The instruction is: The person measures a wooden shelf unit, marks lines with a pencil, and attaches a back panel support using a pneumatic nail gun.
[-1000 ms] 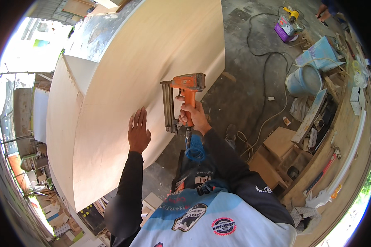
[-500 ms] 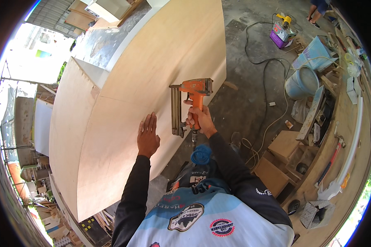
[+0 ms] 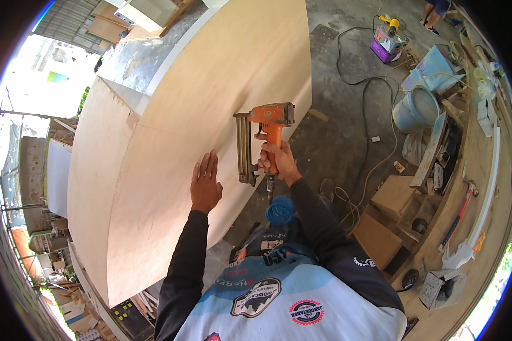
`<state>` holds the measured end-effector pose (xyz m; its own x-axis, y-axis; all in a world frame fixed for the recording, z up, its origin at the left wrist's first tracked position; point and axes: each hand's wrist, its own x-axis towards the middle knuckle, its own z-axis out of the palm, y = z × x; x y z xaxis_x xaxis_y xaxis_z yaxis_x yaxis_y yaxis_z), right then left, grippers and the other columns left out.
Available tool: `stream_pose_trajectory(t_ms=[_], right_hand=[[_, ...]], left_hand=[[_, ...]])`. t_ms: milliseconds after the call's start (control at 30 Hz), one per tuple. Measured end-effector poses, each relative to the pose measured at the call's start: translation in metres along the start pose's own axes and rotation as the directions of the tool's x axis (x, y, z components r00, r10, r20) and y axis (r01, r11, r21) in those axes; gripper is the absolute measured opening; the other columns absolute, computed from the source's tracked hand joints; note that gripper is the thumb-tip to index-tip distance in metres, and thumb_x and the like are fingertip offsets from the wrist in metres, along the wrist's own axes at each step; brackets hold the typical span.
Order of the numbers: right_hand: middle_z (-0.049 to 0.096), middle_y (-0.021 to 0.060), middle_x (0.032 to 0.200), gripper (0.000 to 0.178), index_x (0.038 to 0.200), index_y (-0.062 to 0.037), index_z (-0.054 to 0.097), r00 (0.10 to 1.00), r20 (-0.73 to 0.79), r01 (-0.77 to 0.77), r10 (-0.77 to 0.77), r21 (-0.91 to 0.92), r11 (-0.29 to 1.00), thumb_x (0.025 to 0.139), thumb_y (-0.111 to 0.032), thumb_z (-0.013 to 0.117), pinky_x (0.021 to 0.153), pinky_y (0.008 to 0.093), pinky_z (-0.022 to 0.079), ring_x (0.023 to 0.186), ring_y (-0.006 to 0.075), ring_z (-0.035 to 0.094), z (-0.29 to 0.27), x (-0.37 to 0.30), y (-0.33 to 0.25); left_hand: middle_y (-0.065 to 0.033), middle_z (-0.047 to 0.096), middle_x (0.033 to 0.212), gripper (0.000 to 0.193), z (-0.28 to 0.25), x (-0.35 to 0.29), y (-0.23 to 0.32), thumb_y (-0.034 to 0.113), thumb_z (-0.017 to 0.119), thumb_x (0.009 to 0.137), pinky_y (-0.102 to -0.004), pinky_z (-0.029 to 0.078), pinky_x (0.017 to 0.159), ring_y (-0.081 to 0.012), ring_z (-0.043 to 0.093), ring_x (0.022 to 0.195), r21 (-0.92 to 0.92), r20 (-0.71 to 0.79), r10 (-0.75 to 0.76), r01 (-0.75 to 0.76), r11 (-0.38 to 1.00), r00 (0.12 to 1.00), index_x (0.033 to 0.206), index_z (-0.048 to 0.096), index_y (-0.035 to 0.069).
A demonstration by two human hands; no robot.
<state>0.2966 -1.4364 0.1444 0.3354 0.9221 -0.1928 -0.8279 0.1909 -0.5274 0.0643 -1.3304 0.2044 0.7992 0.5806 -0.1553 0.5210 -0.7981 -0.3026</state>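
My right hand (image 3: 280,161) is wrapped around the handle of an orange nail gun (image 3: 272,116), its dark metal magazine on the left side. A blue coiled air hose (image 3: 280,210) hangs from the fitting at the bottom of the handle. The tool is over the right edge of a large pale plywood panel (image 3: 170,170); whether it touches the wood I cannot tell. My left hand (image 3: 206,184) lies flat on the panel, fingers stretched and nearly together, to the left of the nail gun.
On the floor at right are a bucket (image 3: 416,111), a light-blue container (image 3: 432,71), cables and a purple can (image 3: 384,50) with a yellow tool on top. A long wooden bench (image 3: 483,227) with a handsaw (image 3: 456,219) runs along the right. Another person's legs (image 3: 432,17) show far right.
My right hand and the nail gun have moved slightly up the panel. The left hand has shifted a little up too, still flat on the wood.
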Motion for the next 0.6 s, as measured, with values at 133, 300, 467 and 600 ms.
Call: stream_pose_trajectory(t_ms=[133, 300, 467, 600], right_hand=[[0.054, 0.0058, 0.064, 0.041, 0.126, 0.0065, 0.052, 1.000, 0.009, -0.002, 0.002, 0.000, 1.000, 0.089, -0.010, 0.057, 0.053, 0.0329, 0.049, 0.047, 0.0120, 0.047, -0.0003, 0.0010, 0.0048], [0.054, 0.0058, 0.063, 0.039, 0.125, 0.0060, 0.052, 1.000, 0.013, 0.001, -0.001, 0.007, 1.000, 0.089, -0.009, 0.057, 0.052, 0.0323, 0.048, 0.047, 0.0117, 0.047, -0.0021, 0.0026, 0.0063], [0.054, 0.0057, 0.062, 0.036, 0.122, 0.0056, 0.054, 1.000, 0.024, 0.011, -0.011, -0.008, 1.000, 0.089, -0.008, 0.056, 0.051, 0.0320, 0.048, 0.047, 0.0117, 0.048, -0.0002, 0.0018, 0.0039], [0.055, 0.0058, 0.062, 0.034, 0.121, 0.0056, 0.055, 0.999, 0.038, 0.012, -0.011, -0.032, 0.999, 0.089, -0.007, 0.057, 0.051, 0.0326, 0.049, 0.046, 0.0121, 0.048, -0.0009, 0.0010, 0.0053]], left_hand=[[-0.0027, 0.011, 0.163, 0.091, -0.0001, -0.0020, -0.0007, 0.025, 0.063, 0.079, -0.0406, 0.006, 0.122, -0.0183, 0.008, 0.150, -0.020, 0.006, -0.004, 0.004, 1.000, 1.000, 0.155, 0.015, 0.007], [-0.0026, 0.010, 0.163, 0.091, -0.0006, -0.0011, -0.0008, 0.025, 0.063, 0.080, -0.0410, 0.006, 0.122, -0.0185, 0.007, 0.150, -0.029, 0.018, -0.005, 0.005, 1.000, 1.000, 0.155, 0.015, 0.007], [-0.0010, 0.010, 0.163, 0.088, -0.0039, -0.0009, 0.0001, 0.026, 0.061, 0.081, -0.0366, 0.005, 0.122, -0.0155, 0.007, 0.150, -0.007, 0.029, -0.014, 0.014, 1.000, 0.999, 0.155, 0.016, 0.007], [-0.0041, 0.009, 0.163, 0.092, 0.0016, -0.0006, -0.0029, 0.026, 0.064, 0.080, -0.0417, 0.006, 0.122, -0.0195, 0.006, 0.151, -0.008, 0.013, 0.012, -0.012, 1.000, 1.000, 0.155, 0.014, 0.006]])
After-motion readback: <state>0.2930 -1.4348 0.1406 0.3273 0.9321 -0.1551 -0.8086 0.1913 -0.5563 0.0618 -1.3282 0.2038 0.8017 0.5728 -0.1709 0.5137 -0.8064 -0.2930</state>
